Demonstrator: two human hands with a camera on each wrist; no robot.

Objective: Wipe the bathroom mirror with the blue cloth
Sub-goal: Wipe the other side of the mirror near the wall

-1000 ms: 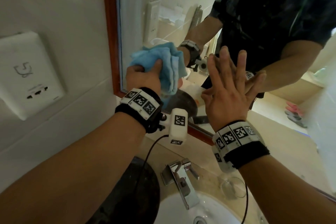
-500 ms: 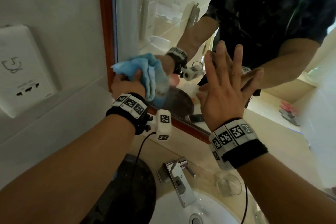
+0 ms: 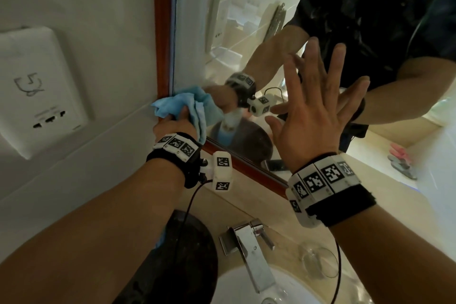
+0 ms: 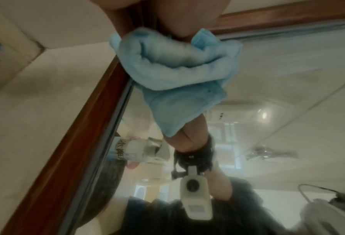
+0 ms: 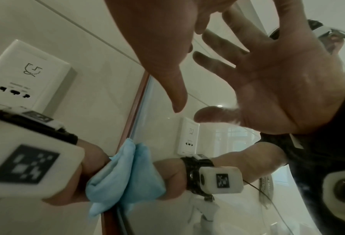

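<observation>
At centre left of the head view, the left hand (image 3: 172, 128) grips a bunched, soft blue cloth (image 3: 182, 106) against the wood-framed bathroom mirror (image 3: 197, 32) at its lower-left corner to wipe there, while the right hand (image 3: 313, 116), fingers spread flat, seemingly braces on the glass.

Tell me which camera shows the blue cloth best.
The left wrist view: the blue cloth fills the frame's centre, bunched under the left hand against the mirror's wooden frame. The head view shows it smaller, at the mirror's lower left corner. The right wrist view shows it from the side, with its reflection.
</observation>
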